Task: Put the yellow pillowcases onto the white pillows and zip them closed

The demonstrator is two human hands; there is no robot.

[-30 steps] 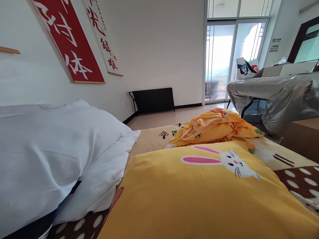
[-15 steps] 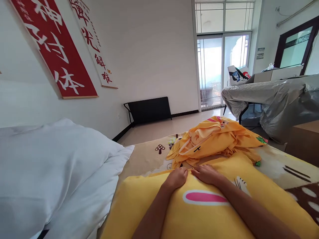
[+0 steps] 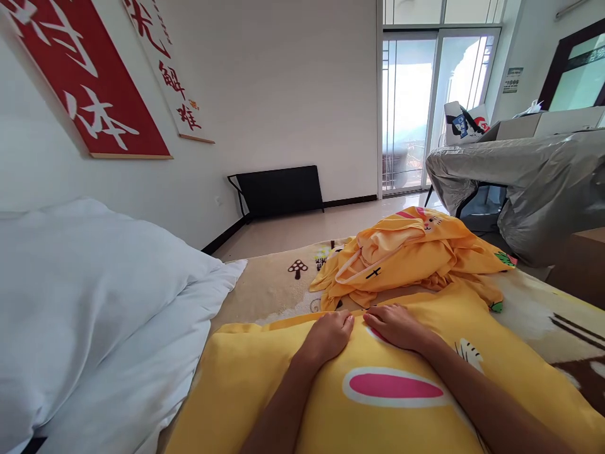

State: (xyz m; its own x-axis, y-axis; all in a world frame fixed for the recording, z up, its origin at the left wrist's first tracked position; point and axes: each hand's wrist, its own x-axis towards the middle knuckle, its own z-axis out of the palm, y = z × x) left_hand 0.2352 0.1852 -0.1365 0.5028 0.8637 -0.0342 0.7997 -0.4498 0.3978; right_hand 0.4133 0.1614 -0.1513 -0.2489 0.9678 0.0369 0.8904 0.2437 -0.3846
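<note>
A plump yellow pillow (image 3: 265, 378) with a pink-eared rabbit print lies on the bed right in front of me. My left hand (image 3: 329, 335) and my right hand (image 3: 396, 326) rest side by side near its far edge, palms down, fingers flat on the cover and almost touching. Neither hand holds anything. Just beyond the pillow lies a crumpled yellow cover (image 3: 411, 252) with the same rabbit print.
A white duvet (image 3: 85, 296) is piled on the left against the wall. The bed sheet (image 3: 274, 287) is beige with mushrooms and deer spots. A silver-covered table (image 3: 529, 173) stands at right, a black folded frame (image 3: 278, 189) leans on the far wall by glass doors (image 3: 425, 101).
Both my arms came into view and my hands settled on the far edge of the yellow pillow. In the last half second they hardly moved; the view shifted slightly.
</note>
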